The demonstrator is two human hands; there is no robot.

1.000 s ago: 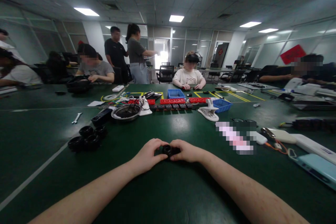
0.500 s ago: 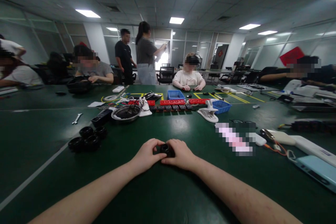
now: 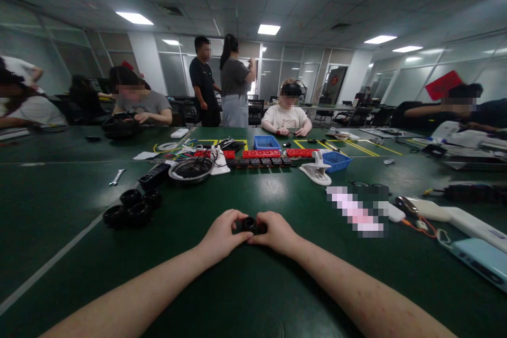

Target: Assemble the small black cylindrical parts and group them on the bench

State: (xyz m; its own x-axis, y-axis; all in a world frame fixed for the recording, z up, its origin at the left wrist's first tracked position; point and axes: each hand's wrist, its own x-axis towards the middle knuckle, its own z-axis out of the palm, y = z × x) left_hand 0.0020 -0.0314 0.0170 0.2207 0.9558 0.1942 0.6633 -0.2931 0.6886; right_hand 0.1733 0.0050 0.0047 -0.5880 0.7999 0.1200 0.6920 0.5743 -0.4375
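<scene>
A small black ring-shaped part [image 3: 249,224] rests on the green table [image 3: 269,285] straight in front of me. My left hand [image 3: 222,235] grips it from the left with curled fingers. My right hand [image 3: 277,231] grips it from the right, fingers also curled. The two hands meet around the part and hide most of it. To the left lie several more black ring parts [image 3: 130,207] in a loose cluster.
A metal bowl [image 3: 190,169], a black box [image 3: 154,176], a wrench [image 3: 116,177], red and black part strips [image 3: 261,157], blue bins [image 3: 335,160] and a white clamp [image 3: 317,169] sit mid-table. Phones and a power bank [image 3: 475,253] lie at right. Several people sit or stand around the far side.
My hands stay closed on the black part and have shifted only slightly. The two standing people in the background have moved to the right.
</scene>
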